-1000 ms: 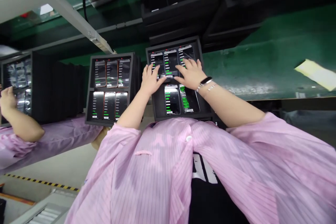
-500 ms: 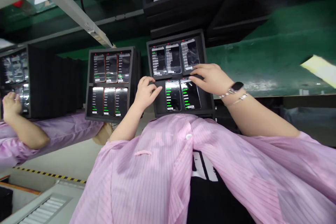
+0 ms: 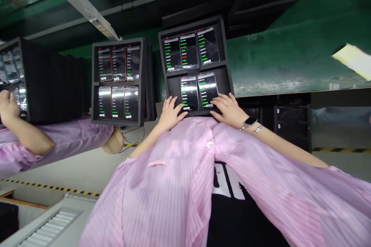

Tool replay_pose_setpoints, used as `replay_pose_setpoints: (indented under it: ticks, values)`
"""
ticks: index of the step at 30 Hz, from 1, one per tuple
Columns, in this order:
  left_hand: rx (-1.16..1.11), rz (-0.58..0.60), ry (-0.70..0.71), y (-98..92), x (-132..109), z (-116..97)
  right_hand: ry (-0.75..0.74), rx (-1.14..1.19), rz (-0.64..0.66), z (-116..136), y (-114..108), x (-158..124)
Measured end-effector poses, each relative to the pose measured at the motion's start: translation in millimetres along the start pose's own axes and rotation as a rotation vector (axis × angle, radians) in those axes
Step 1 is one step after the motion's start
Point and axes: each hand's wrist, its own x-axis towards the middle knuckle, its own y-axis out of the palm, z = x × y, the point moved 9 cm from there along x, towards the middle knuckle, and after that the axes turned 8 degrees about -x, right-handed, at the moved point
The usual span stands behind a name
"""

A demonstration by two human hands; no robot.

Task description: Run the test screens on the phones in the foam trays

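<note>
In front of me lies a black tray (image 3: 227, 70) with two rows of smartphones. Three phones stand side by side in its far row, among them a middle phone (image 3: 189, 51) with a red line of text amid green and white ones. The near row holds a left phone (image 3: 189, 92) and a right phone (image 3: 207, 88), both lit with lines of text. My left hand (image 3: 171, 113) rests at the tray's near left corner, fingers spread, beside the left phone. My right hand (image 3: 228, 109) lies with fingers stretched at the lower right edge of the right phone; nothing is gripped.
Left of my tray is another black tray (image 3: 142, 65) full of phones, on a stack. Further left, a co-worker's hand (image 3: 9, 106) is at a third tray. Green bench surface (image 3: 266, 65) runs right, with a yellowish strip (image 3: 352, 60) on it. A metal post (image 3: 89, 13) slants overhead.
My right hand has moved down from between the rows to the near edge. My left hand has come nearer the tray's front. The far-row screens now show green text, one with red.
</note>
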Motion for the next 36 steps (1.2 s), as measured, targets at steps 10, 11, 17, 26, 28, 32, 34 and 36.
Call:
replay_pose_setpoints:
  ticks: [10,11,17,26,28,32,34,36]
  values:
    - [0.054,-0.048,-0.064,-10.7,62.8,10.0,0.107,-0.01,-0.022,-27.4,-1.7,61.3]
    - [0.057,-0.047,-0.066,-11.4,66.8,11.3,0.109,-0.008,-0.015,-28.3,-2.7,64.5]
    - [0.063,-0.068,0.011,-18.1,55.6,-1.6,0.028,-0.03,-0.056,-14.7,-24.2,52.9]
    - [0.068,-0.055,0.012,2.8,26.5,-9.4,0.143,-0.166,-0.131,-24.2,1.6,18.0]
    - [0.072,-0.072,0.011,4.1,25.5,-8.8,0.145,-0.192,-0.114,-23.2,8.7,17.0]
    - [0.059,-0.09,0.013,3.9,24.5,-7.4,0.127,-0.233,-0.082,-17.7,10.3,16.2]
    - [0.047,-0.103,0.028,3.6,23.9,-7.4,0.119,-0.252,-0.067,-15.2,9.4,15.1]
    - [0.04,-0.114,0.043,3.7,23.3,-7.5,0.114,-0.267,-0.06,-13.6,9.3,13.8]
